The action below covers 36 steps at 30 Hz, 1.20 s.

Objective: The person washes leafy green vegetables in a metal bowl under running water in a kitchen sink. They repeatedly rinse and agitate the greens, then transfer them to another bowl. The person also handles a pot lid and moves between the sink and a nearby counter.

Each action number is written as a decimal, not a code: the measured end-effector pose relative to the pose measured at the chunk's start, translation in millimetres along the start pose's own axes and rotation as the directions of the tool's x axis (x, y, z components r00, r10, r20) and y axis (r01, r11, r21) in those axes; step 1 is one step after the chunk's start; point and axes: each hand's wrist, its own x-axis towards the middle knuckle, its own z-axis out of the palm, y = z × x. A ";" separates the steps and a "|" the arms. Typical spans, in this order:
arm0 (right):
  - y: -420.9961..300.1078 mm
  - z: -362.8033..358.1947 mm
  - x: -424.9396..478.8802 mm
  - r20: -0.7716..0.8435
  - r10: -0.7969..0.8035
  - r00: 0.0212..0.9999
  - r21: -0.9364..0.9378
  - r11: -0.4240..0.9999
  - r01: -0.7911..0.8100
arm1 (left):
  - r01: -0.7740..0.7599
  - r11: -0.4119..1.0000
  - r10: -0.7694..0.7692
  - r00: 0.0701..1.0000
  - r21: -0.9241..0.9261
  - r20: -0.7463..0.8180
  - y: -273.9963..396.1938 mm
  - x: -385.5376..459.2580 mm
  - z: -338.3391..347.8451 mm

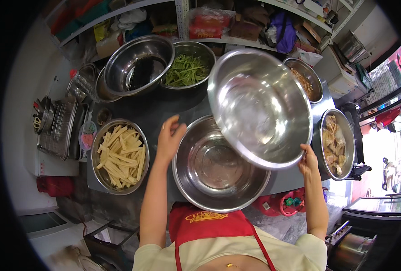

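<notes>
My right hand (pixel 308 158) grips the rim of a large stainless steel basin (pixel 261 108), which is raised and tilted above the table. Nothing lies in that basin. Partly beneath it, a second steel basin (pixel 220 166) rests at the table's front edge, against my apron; its visible inside holds no food. Just left of the second basin's rim, my left hand (pixel 171 135) is in the air with fingers apart and nothing in it. A steel bowl of pale yellow strips (pixel 122 155), perhaps tofu skin sticks, stands to the left of that hand.
Along the back stand a basin with dark strands (pixel 146 73) and one with green vegetable strips (pixel 187 70). At the right are a bowl of peanut-like pieces (pixel 302 83) and a bowl of poultry pieces (pixel 334 145). Below the table sits a red gas cylinder (pixel 281 203).
</notes>
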 end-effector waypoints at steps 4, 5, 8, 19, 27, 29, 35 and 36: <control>-19.3 3.1 74.5 -0.053 -0.179 0.982 0.084 0.979 0.183 | 0.260 0.789 -0.138 0.958 0.557 -0.252 -105.3 -82.8 -1.6; -24.9 5.7 97.2 -0.112 -0.192 0.975 0.115 0.972 0.205 | 0.375 0.752 -0.257 0.924 0.542 -0.283 -111.0 -102.8 0.4; -32.9 10.4 163.5 -0.078 -0.300 0.951 0.124 0.943 0.307 | 0.649 0.744 -0.656 0.755 0.158 -0.012 -129.5 -141.1 5.9; -35.5 44.8 179.6 -0.080 -0.148 0.986 0.000 0.989 0.149 | 0.705 0.589 -0.733 0.672 -0.394 0.106 -133.3 -185.0 24.9; 110.7 80.3 -47.3 0.746 0.074 0.662 -0.640 0.353 0.682 | 0.484 0.684 -0.602 0.797 -0.546 -0.048 -123.5 -308.8 -35.0; 112.9 79.9 -79.0 0.637 0.254 0.728 -0.750 0.424 0.508 | 0.414 0.697 -0.583 0.802 -0.585 -0.127 -110.0 -365.4 -64.6; 215.7 86.4 -180.1 0.733 0.450 0.510 -0.588 0.796 0.143 | 0.077 0.644 -0.582 0.695 -0.761 -0.422 -115.0 -579.7 -131.6; 235.6 95.3 -185.8 0.815 0.525 0.243 -0.573 0.791 0.214 | -0.017 0.653 -0.573 0.643 -0.757 -0.508 -120.4 -616.3 -137.3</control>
